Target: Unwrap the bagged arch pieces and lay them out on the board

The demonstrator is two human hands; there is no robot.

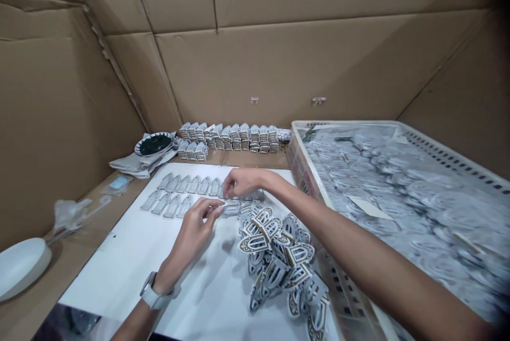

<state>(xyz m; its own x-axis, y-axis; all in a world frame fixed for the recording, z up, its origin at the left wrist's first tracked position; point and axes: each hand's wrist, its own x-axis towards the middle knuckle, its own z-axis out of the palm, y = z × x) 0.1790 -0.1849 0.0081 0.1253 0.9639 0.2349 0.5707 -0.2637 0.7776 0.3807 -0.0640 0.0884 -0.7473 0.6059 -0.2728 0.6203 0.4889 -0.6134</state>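
My left hand [199, 224], with a watch on its wrist, has thumb and forefinger pinched at the end of a small arched, window-shaped piece [232, 209]. Just beyond it, my right hand [241, 181] is closed with fingertips pointing down; what they hold, if anything, is hidden. Grey arched pieces [193, 185] lie in two rows on the white board [119, 266], next to my hands. Under my right forearm is a loose heap of arched pieces [274, 261], some showing white faces with gold patterns.
Stacked arched pieces [235, 138] line the back cardboard wall [255, 65]. At right stands a white plastic crate [314, 171] full of wrapped pieces. On the left are a plate of dark green stuff [154, 144], papers [133, 164], a blue item [119, 182] and a white bowl [24, 266].
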